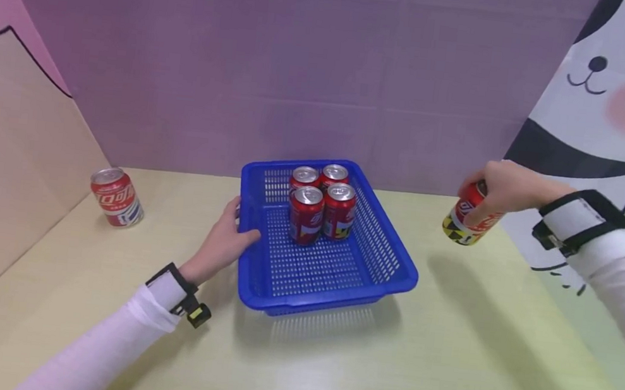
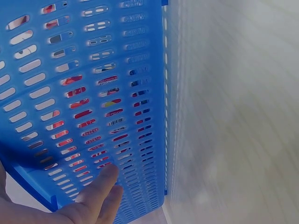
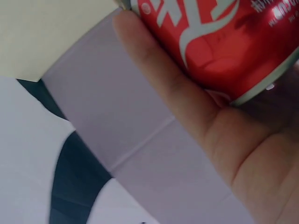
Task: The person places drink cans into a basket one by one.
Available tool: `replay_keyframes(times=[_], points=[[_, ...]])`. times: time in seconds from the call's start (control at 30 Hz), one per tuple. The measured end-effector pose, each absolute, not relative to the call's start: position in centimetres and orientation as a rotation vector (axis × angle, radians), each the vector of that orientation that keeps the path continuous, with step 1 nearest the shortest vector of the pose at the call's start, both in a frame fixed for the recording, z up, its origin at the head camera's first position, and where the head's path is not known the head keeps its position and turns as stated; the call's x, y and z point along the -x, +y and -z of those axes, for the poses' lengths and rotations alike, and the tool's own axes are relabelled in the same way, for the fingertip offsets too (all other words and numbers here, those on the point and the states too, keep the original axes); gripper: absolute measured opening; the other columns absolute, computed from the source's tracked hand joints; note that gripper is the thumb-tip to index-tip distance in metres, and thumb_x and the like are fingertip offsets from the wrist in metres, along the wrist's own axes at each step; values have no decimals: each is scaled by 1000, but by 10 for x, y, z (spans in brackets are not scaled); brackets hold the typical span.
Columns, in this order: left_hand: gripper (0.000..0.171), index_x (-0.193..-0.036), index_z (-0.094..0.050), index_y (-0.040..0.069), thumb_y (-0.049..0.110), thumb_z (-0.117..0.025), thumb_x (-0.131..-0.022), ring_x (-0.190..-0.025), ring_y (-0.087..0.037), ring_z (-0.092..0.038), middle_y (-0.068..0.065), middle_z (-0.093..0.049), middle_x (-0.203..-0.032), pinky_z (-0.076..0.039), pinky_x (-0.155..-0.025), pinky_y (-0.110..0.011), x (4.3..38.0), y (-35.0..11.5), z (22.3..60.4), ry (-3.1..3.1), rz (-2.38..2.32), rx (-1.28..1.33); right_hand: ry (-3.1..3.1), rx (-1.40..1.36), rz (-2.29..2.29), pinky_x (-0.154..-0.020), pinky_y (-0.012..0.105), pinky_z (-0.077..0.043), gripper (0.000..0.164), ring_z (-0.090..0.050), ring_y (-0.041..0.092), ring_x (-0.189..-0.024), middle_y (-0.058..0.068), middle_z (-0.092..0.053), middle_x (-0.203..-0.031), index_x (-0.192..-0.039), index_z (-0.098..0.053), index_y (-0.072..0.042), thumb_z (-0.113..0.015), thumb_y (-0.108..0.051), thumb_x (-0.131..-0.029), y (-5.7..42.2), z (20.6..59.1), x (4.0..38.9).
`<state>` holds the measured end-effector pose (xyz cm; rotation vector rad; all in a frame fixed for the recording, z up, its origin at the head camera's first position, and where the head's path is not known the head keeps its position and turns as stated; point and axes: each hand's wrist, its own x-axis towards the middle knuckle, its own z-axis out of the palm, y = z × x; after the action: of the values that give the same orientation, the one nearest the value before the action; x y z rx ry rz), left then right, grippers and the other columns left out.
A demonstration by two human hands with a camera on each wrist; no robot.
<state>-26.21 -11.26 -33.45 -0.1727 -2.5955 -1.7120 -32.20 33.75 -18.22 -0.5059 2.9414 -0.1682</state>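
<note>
A blue plastic basket point(image 1: 302, 289) with slotted walls is in the middle of the head view, its shadow showing beneath the front end. My left hand point(image 1: 223, 239) grips its left rim, thumb over the edge and fingers against the outer wall point(image 2: 93, 105). Several red soda cans point(image 1: 306, 213) stand upright together toward the back of the basket. On the right, my right hand point(image 1: 510, 187) holds another red soda can point(image 1: 460, 226), tilted above the table. The right wrist view shows the thumb lying along that can point(image 3: 210, 51).
One more red soda can point(image 1: 117, 197) is on the table at the left. A purple backdrop point(image 1: 325, 75) rises behind the pale tabletop point(image 1: 316, 380). A panel with a panda print point(image 1: 604, 137) is on the right, and a beige and pink panel point(image 1: 9, 144) on the left.
</note>
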Motion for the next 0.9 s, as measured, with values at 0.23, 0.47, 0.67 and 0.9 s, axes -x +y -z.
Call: replay_keyframes(times=[0.23, 0.47, 0.67, 0.9], points=[[81, -156, -3, 2, 10, -54, -95, -132, -47, -38, -29, -21, -155, -40, -101, -56, 263, -114, 334, -2584, 1717, 188, 2991, 643, 123, -64, 40, -59, 51, -66, 26, -81, 13, -68, -96, -112, -69, -6, -89, -26, -70, 304, 152, 313], [81, -156, -1, 2, 11, -53, -95, -132, -47, -38, -29, -20, -155, -41, -100, -57, 261, -120, 333, -2590, 1719, 191, 3027, 835, 192, -65, 37, -59, 52, -67, 26, -85, 14, -69, -101, -115, -68, -4, -88, -24, -72, 269, 142, 306], [80, -156, -3, 1, 11, -54, -96, -132, -48, -38, -30, -22, -154, -41, -101, -57, 264, -121, 333, -2597, 1690, 187, 3003, 918, 268, -69, 38, -59, 53, -66, 27, -91, 13, -68, -106, -118, -68, -6, -88, -25, -73, 237, 136, 293], [80, -156, -3, 1, 10, -55, -95, -132, -48, -37, -30, -22, -154, -39, -102, -57, 264, -122, 334, -2588, 1703, 186, 2865, 1061, 316, -66, 32, -59, 48, -65, 21, -85, 7, -67, -100, -114, -69, -7, -88, -20, -72, 200, 148, 291]])
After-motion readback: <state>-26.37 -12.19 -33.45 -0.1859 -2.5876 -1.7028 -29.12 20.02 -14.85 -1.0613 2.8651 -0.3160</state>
